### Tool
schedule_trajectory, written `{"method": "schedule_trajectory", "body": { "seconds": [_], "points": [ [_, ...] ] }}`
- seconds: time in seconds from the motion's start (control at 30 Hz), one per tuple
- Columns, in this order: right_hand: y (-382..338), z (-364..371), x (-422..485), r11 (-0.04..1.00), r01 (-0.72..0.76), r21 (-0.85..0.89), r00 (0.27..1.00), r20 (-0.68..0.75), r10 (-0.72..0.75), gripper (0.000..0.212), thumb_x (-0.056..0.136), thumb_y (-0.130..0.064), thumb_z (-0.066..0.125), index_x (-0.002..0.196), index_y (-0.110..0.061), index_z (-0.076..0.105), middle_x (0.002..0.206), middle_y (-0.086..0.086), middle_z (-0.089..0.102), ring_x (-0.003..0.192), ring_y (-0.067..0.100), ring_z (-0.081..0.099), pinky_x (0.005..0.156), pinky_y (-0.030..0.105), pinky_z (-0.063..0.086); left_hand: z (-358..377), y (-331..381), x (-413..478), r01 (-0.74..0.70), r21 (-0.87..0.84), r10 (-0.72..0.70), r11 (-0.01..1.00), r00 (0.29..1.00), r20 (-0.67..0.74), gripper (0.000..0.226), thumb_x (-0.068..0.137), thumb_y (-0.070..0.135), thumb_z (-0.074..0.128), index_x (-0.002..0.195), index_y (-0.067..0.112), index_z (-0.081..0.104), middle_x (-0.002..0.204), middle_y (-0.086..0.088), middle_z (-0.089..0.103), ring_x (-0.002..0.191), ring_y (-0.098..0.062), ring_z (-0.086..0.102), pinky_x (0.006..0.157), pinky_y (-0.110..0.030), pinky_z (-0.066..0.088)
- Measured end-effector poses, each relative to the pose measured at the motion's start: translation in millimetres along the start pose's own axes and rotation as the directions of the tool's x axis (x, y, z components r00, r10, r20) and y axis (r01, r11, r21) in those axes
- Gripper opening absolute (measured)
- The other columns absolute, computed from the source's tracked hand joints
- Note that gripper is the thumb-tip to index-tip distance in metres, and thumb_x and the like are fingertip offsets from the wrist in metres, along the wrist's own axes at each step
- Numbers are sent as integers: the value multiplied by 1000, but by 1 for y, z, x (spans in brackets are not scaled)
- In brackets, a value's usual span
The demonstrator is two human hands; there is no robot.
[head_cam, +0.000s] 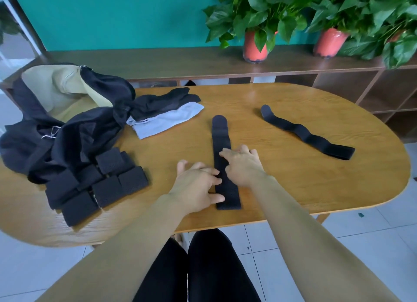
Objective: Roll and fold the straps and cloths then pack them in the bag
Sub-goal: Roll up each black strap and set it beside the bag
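Note:
A long black strap (222, 135) lies flat on the wooden table (293, 189), running away from me. My left hand (196, 184) rests on its near part with spread fingers. My right hand (241, 164) lies across its middle, fingers straight. A second black strap (304, 132) lies wavy at the right. Several rolled black straps (99, 184) sit in a pile at the left. A black bag (67, 121) with a beige lining stands open at the far left. Black cloths (164, 101) and a light blue-grey cloth (167, 119) lie beside it.
A low wooden shelf (225, 62) runs behind the table, with two potted plants (255, 44) (329, 42) in red pots on it. A white tiled floor (361, 234) shows beyond the table's near edge. My legs are under the table.

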State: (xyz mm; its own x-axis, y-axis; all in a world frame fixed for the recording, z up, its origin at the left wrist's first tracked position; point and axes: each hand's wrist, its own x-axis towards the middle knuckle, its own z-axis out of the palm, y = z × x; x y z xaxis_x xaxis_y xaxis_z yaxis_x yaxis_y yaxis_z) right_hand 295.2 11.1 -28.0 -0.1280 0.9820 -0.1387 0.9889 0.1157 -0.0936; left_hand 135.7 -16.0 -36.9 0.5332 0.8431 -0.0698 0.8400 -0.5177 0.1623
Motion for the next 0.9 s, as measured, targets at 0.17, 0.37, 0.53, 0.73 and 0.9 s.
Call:
{"method": "schedule_trajectory", "body": {
  "seconds": [0.17,0.37,0.53,0.73,0.9],
  "points": [
    [7,-4,22,999,-28,-27,996,88,30,53,96,-21,34,147,-33,25,157,-13,18,135,20,20,106,39,21,-1,-4,1,-21,1,21,1000,1000,11,48,86,60,54,128,38,57,147,20,38,138,-3,18,110,-49,-7],
    [4,-6,29,999,-42,-17,995,95,43,55,95,-20,35,147,-35,25,157,-12,18,135,20,20,108,40,20,-2,-10,-2,-47,65,45,997,998,32,49,87,62,50,129,39,55,148,19,36,139,-3,16,109,-51,-11],
    [-12,-3,21,1000,-14,-6,998,56,14,49,95,-18,35,143,-29,35,150,-7,31,129,22,24,103,39,24,-3,-20,-18,-22,78,19,997,999,42,49,87,63,49,130,39,55,148,21,36,140,-2,14,110,-51,-12],
    [-20,-7,10,984,16,178,1000,-19,-13,55,92,-7,35,142,-30,37,154,-7,26,132,18,19,105,33,20,-3,-14,-37,51,-55,-53,997,998,-35,45,93,53,46,135,38,49,147,22,36,139,0,17,113,-48,-7],
    [-11,-6,-40,890,146,433,962,-271,-26,55,89,0,40,133,-30,52,129,-4,49,123,8,29,101,28,20,-2,-20,-54,-11,-190,-18,982,988,-151,53,88,15,52,136,36,48,144,24,41,137,1,23,111,-41,-1]
  ]
}}
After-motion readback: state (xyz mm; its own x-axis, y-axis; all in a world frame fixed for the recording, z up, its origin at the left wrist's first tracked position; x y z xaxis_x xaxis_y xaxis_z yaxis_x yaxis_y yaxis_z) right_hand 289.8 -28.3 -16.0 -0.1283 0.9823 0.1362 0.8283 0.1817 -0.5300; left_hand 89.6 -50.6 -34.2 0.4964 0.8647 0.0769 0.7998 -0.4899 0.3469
